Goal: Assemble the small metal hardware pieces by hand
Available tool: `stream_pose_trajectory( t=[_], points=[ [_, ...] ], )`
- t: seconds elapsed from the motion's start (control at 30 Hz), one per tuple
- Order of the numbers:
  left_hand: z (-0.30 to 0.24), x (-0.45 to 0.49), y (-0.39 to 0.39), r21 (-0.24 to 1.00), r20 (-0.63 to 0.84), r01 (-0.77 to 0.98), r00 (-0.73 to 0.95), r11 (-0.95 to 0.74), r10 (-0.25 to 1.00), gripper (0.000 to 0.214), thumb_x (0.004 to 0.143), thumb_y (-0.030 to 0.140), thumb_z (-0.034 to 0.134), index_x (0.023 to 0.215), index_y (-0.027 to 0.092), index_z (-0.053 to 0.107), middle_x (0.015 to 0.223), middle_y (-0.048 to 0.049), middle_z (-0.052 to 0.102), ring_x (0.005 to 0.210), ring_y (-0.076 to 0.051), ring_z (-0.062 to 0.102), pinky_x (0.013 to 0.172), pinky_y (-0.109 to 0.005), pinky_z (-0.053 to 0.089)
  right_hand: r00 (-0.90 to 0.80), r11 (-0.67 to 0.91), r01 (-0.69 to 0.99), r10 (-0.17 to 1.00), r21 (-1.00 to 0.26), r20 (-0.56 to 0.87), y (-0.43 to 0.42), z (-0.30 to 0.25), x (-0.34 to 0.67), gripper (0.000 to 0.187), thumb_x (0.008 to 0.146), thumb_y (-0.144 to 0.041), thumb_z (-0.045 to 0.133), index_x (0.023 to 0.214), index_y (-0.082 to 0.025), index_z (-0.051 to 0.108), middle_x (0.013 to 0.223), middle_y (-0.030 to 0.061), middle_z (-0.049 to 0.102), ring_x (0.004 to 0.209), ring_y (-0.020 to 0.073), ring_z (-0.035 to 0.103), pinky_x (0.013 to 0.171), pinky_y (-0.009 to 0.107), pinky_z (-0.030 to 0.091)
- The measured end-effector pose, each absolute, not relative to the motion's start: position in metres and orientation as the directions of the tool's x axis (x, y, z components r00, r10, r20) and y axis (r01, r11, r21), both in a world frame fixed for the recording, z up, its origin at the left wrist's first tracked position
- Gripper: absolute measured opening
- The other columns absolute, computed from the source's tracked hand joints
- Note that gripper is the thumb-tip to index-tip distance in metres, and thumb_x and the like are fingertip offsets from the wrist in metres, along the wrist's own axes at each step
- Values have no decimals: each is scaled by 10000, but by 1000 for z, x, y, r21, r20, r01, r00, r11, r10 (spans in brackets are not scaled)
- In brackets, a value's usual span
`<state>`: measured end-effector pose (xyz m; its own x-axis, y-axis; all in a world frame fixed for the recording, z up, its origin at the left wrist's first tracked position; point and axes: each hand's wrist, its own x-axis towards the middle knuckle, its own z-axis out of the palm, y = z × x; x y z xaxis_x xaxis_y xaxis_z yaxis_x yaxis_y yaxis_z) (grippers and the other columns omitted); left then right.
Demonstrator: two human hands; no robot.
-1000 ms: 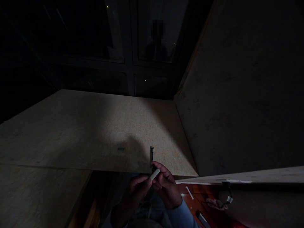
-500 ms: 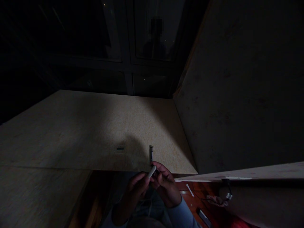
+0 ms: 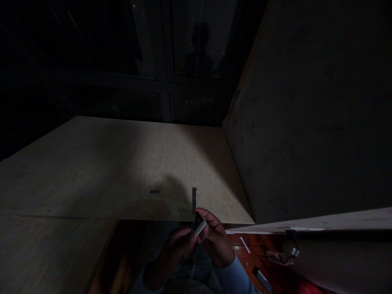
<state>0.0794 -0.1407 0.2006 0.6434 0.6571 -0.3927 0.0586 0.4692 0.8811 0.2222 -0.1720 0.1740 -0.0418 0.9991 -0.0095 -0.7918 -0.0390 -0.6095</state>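
Observation:
Both my hands meet just off the front edge of the tabletop (image 3: pixel 171 155). My left hand (image 3: pixel 179 245) is closed on a small pale, rounded stick-like piece (image 3: pixel 200 229), which tilts up to the right. My right hand (image 3: pixel 217 239) is closed around a small dark piece (image 3: pixel 198 218) beside it; its kind is too dark to make out. Just beyond my right fingers lies a slim T-shaped tool (image 3: pixel 195 198) that looks like a razor, with its head pointing away from me. To its left a short, dark, flat bar (image 3: pixel 154 192) rests on the tabletop.
A dark window (image 3: pixel 196 98) stands behind the tabletop, and a wall panel (image 3: pixel 306 122) rises on the right. Below, on the reddish floor (image 3: pixel 241 261), lie a white strip (image 3: pixel 245 244), a grey bar-shaped object (image 3: pixel 263 281) and a cable with a tag (image 3: pixel 295 252).
The pale piece has shifted slightly right and down with my left fingers, and more of the dark piece shows. The tool and the bar on the tabletop stay put.

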Motion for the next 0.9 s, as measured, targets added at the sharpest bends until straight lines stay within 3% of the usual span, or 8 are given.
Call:
stream_pose_trajectory(
  t=[0.2, 0.33, 0.57, 0.73, 0.9],
  points=[
    [194, 80, -141, 890, -350, 10, 654, 455, 671, 723, 694, 835, 599, 810, 126, 516, 548, 37, 300, 475, -60, 235, 463, -226, 165, -66, -62, -796, 998, -602, -15, -174, 179, 223, 413, 790, -357, 790, 1180, -249, 707, 700, 5, 551, 613, 50, 520, 604, 157, 391],
    [187, 81, -141, 881, -367, -29, 591, 473, 719, 739, 647, 840, 632, 807, 129, 509, 522, 52, 277, 459, -57, 211, 451, -222, 150, -88, -86, -794, 996, -601, -25, -177, 178, 224, 447, 772, -396, 802, 1190, -269, 708, 779, 30, 562, 727, 72, 536, 710, 183, 415],
    [193, 77, -142, 897, -407, 32, 447, 440, 797, 803, 650, 844, 624, 900, 82, 578, 586, 24, 342, 539, -77, 287, 498, -217, 218, -120, -78, -812, 992, -578, 34, -177, 179, 226, 428, 803, -402, 776, 1201, -261, 707, 879, 60, 562, 603, 21, 340, 563, 146, 294],
    [201, 79, -142, 932, -351, 75, 431, 355, 831, 788, 716, 853, 550, 883, 83, 583, 594, 7, 356, 555, -88, 305, 511, -224, 241, -126, -100, -823, 992, -560, 8, -177, 180, 225, 453, 785, -430, 782, 1205, -277, 705, 839, 18, 419, 568, 7, 283, 534, 157, 277],
    [199, 80, -141, 944, -321, 54, 370, 325, 872, 775, 711, 852, 556, 833, 89, 600, 573, 8, 348, 536, -86, 297, 501, -230, 234, -128, -116, -830, 992, -545, -15, -179, 179, 226, 465, 769, -430, 792, 1196, -266, 707, 842, 18, 394, 570, 18, 261, 523, 165, 273]
  ],
)
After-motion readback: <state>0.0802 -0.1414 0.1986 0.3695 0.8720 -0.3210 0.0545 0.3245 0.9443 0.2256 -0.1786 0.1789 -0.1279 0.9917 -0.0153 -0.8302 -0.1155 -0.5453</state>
